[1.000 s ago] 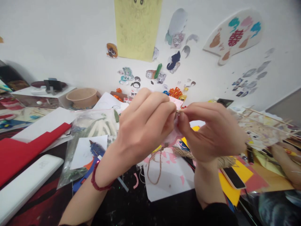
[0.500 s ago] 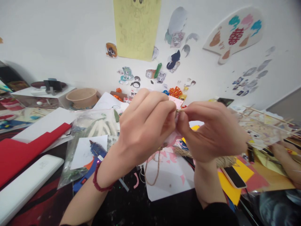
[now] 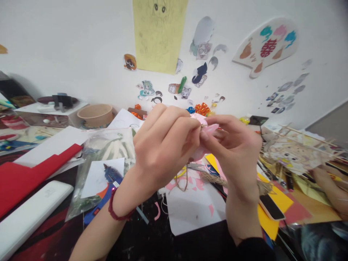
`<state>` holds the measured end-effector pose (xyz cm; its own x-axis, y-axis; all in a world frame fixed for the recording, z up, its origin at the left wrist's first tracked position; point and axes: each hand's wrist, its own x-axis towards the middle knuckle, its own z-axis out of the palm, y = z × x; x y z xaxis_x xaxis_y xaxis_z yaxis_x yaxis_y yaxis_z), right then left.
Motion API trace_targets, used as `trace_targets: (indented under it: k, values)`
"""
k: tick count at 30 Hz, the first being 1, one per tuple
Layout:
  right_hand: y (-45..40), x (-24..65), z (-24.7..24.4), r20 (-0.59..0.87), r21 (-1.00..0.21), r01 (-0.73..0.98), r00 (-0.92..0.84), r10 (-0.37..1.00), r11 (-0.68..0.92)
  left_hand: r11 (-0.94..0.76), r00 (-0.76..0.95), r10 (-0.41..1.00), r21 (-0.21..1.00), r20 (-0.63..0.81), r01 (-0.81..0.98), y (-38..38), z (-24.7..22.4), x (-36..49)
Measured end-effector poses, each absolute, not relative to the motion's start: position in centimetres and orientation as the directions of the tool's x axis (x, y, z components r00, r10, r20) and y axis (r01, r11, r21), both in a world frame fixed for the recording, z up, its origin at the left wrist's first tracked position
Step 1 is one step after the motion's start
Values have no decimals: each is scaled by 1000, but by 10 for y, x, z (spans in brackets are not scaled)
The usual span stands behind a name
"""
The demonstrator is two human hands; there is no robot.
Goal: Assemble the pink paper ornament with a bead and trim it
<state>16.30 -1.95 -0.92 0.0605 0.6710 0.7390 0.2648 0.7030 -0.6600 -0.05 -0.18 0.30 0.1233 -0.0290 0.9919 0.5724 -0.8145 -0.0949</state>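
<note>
Both my hands meet in front of me, raised above the table. My left hand (image 3: pixel 163 148), with a dark red cord bracelet (image 3: pixel 115 206) at the wrist, is closed on the twine near a bunched pink paper piece (image 3: pixel 199 154). A loop of the twine (image 3: pixel 181 183) hangs below it. Between thumb and forefinger, my right hand (image 3: pixel 231 141) pinches a folded part of the pink paper, touching my left fingertips. Part of the paper and twine is hidden behind the fingers. Below lies a white sheet (image 3: pixel 195 214) with several pink paper scraps.
Left lie a blue glue gun (image 3: pixel 102 204), a clear plastic bag (image 3: pixel 78 195), a white power bank (image 3: pixel 35 221) and red sheets (image 3: pixel 16 185). Right lie yellow paper (image 3: pixel 268 221), a phone (image 3: pixel 272 207) and a twine bundle (image 3: pixel 263 187). Another person's arm (image 3: pixel 330 188) shows at the far right.
My right hand has shifted left and turned; pink paper now shows between its fingers. The twine loop beneath my left hand hangs shorter. The view has tilted slightly upward.
</note>
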Motion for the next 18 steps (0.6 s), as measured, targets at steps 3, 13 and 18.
trace_targets:
  k: [3, 13, 18]
  values:
    - [-16, 164, -9, 698, -712, 174, 67, 713, 681, -829, 138, -17, -91, 990, 551, -1, 3, -1]
    - [-17, 175, -3, 584, -812, 42, 50, 810, 582, -835, 271, 43, -114, 962, 538, 2, 10, -14]
    - [-17, 185, 2, 510, -856, 73, -42, 859, 512, -838, 379, 38, -177, 925, 517, 4, 12, -20]
